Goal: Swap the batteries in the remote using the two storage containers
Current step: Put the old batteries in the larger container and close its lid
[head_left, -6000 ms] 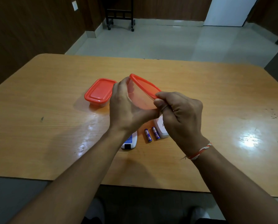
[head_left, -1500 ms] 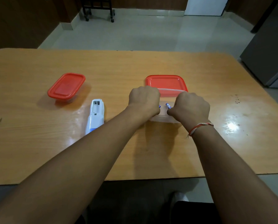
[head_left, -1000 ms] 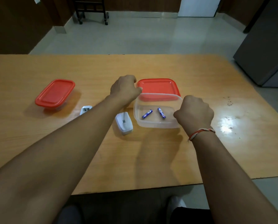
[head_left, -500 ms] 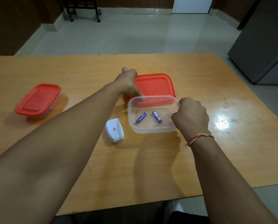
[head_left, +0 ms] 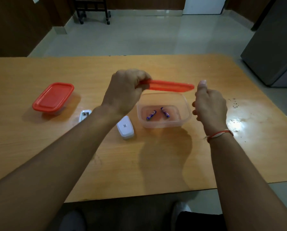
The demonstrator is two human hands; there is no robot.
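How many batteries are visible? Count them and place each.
2. Both lie in the open clear container: one battery left, the other battery right. The closed container may hide more.

You've got a wooden table (head_left: 39, 147) filling the middle of the frame, glare patch (head_left: 236, 125) at right with small dark specks (head_left: 233, 104) beside it. Pale tiled floor (head_left: 139, 35) across the top. Dark wheeled stand (head_left: 91, 9) upper left, only its legs in view. White door (head_left: 202, 5) top right of centre. Grey cabinet (head_left: 276, 47), possibly a fridge, at upper right. Dark wood wall panelling (head_left: 14, 22) at far left.
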